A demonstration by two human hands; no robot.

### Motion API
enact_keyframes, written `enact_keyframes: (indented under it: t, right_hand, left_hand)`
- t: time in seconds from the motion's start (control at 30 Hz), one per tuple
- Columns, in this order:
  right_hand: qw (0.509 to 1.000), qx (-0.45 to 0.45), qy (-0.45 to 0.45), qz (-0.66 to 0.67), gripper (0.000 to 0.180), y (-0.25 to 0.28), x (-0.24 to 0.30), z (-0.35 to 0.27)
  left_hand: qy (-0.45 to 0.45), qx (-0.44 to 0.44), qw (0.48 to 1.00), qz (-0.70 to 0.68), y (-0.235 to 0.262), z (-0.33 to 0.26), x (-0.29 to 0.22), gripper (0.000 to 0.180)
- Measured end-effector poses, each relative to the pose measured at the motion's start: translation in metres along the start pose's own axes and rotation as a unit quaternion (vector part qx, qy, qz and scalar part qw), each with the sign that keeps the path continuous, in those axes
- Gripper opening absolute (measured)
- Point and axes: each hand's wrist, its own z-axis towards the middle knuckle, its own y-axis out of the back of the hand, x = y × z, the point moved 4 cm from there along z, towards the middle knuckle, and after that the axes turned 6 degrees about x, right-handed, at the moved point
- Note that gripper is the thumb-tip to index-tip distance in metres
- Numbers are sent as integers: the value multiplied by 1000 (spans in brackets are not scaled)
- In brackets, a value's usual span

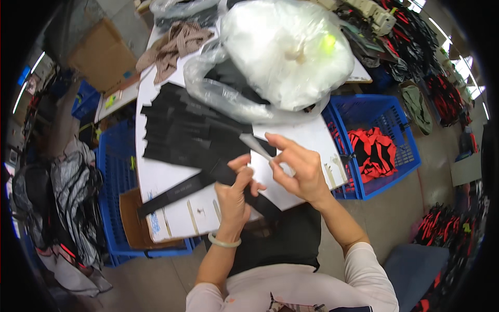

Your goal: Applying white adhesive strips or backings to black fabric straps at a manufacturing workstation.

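My left hand (235,195) is closed on a long black fabric strap (179,193), pinching it near its middle over the table's front edge. One end of the strap angles out to the left and the other hangs to the right. My right hand (300,169), just beside it, pinches a narrow pale grey flat strip (254,145); its exact kind is hard to make out. Beyond both hands a spread of overlapping black fabric straps (179,127) covers the left part of the white table (208,210).
A large white plastic bag (280,52) and a clear bag (200,83) with dark contents lie at the back. Brown knitted cloth (179,44) is left of them. A blue crate (384,112) with red-and-black pieces stands right; another blue crate (117,171) and a cardboard box (136,229) stand left.
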Motion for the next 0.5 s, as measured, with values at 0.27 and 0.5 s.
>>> enact_keyframes:
  t: [0.27, 0.5]
  right_hand:
    - [963, 111, -117, 214, 14, -12, 1, -31]
    - [978, 61, -97, 174, 20, -23, 12, -48]
  left_hand:
    - [0, 24, 1000, -12, -1, -14, 17, 23]
    - [-8, 24, 1000, 11, 10, -27, 17, 17]
